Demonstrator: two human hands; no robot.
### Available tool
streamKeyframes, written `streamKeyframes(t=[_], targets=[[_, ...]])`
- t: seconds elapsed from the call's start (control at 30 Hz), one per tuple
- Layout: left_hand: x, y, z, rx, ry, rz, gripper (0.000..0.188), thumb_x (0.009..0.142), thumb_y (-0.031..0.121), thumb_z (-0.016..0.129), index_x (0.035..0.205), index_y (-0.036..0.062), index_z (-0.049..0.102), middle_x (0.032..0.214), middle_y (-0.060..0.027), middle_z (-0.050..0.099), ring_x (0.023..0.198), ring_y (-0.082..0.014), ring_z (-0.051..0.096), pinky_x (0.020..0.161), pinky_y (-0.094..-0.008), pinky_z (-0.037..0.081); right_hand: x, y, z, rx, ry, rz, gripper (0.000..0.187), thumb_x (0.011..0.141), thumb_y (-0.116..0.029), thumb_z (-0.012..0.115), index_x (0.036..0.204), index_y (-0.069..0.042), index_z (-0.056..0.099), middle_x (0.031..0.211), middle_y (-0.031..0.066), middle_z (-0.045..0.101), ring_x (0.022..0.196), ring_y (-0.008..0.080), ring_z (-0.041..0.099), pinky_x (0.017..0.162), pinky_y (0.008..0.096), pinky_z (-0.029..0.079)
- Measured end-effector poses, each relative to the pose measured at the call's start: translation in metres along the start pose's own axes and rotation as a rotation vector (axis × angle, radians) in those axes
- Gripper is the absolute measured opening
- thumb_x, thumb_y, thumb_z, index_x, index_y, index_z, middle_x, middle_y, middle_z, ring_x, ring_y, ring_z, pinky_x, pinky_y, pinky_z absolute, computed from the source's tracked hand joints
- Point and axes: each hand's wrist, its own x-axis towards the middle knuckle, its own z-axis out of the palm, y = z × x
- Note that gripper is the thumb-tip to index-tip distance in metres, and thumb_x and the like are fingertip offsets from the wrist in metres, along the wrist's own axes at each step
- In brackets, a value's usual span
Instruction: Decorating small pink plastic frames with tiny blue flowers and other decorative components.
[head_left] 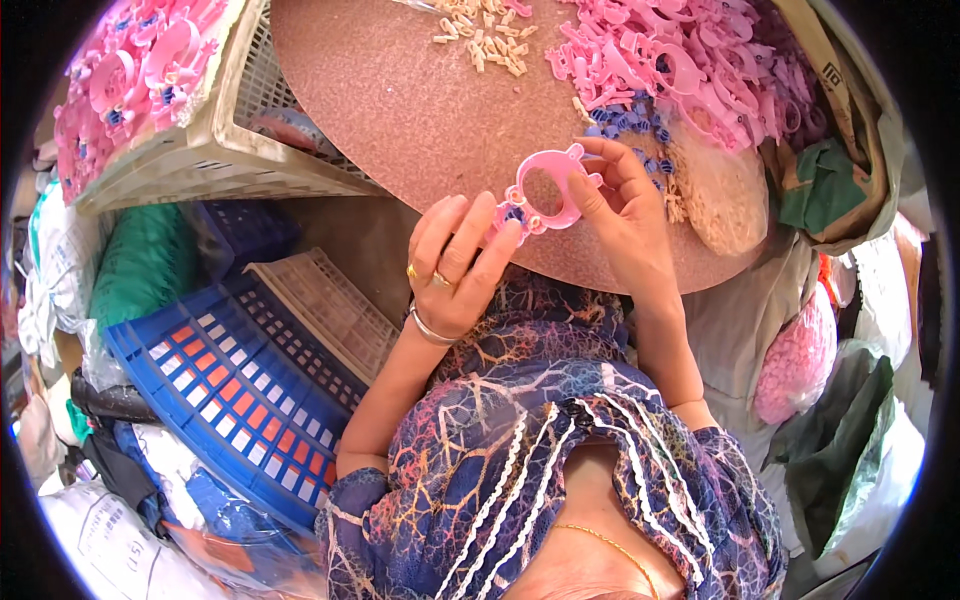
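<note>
Up close, left hand [455,262] curled, fingertips pressed against the lower left end of a pink plastic piece [545,192], two rings on one finger and a bangle at the wrist. Right hand [615,205] pinching the same piece from the right, thumb on its front, fingers wrapped behind its upper edge. Pink piece held upright between both hands, above the near rim of a round brown table [400,110]; oval hole through its middle, something small and blue at its left end under the left fingertips. Just beyond the right hand, a scatter of small blue parts [630,122] on the table, then a big heap of pink pieces [690,65]. Farther back, small beige parts [490,40] lying loose. Left of the table, a beige crate [225,150] with more pink pieces [130,80] in it. Lower left, a blue crate [240,400] tilted among bags. Far right, a sack of pink bits [800,360].
</note>
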Motion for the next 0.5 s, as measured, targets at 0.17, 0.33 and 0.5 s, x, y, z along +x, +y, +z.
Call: streamKeyframes(t=[0.17, 0.33, 0.5], targets=[[0.004, 0.0, -0.004, -0.043, -0.17, 0.059, 0.038, 0.075, 0.003, 0.078, 0.112, 0.0113, 0.073, 0.121, -0.0071, 0.065, 0.111, -0.0247, 0.059, 0.09, -0.0385, 0.057, -0.005, 0.011, 0.001, -0.008, -0.077, 0.018, 0.042, 0.094, -0.016, 0.07, 0.129, 0.0, 0.051, 0.102, 0.0028, 0.059, 0.085, 0.0063, 0.059, 0.074, 0.0214, 0.051], [0.002, 0.019, -0.012, -0.258, -0.196, -0.399, 0.037, 0.076, -0.005, 0.074, 0.111, 0.0059, 0.073, 0.112, -0.0095, 0.068, 0.095, -0.0255, 0.065, 0.084, -0.0324, 0.055, -0.016, 0.013, 0.003, -0.12, -0.067, -0.112, 0.046, 0.093, -0.016, 0.071, 0.131, 0.0, 0.05, 0.098, 0.0054, 0.061, 0.083, 0.0109, 0.06, 0.074, 0.0264, 0.051], [-0.005, 0.031, -0.039, -1.212, -0.132, -1.504, 0.03, 0.099, 0.008, 0.061, 0.126, -0.0052, 0.062, 0.109, -0.0084, 0.069, 0.093, -0.0144, 0.065, 0.09, -0.0279, 0.051, -0.019, 0.016, 0.006, -0.176, -0.062, -0.27, 0.047, 0.093, -0.017, 0.071, 0.131, 0.0, 0.05, 0.096, 0.0109, 0.064, 0.083, 0.0145, 0.061, 0.075, 0.0301, 0.051]])
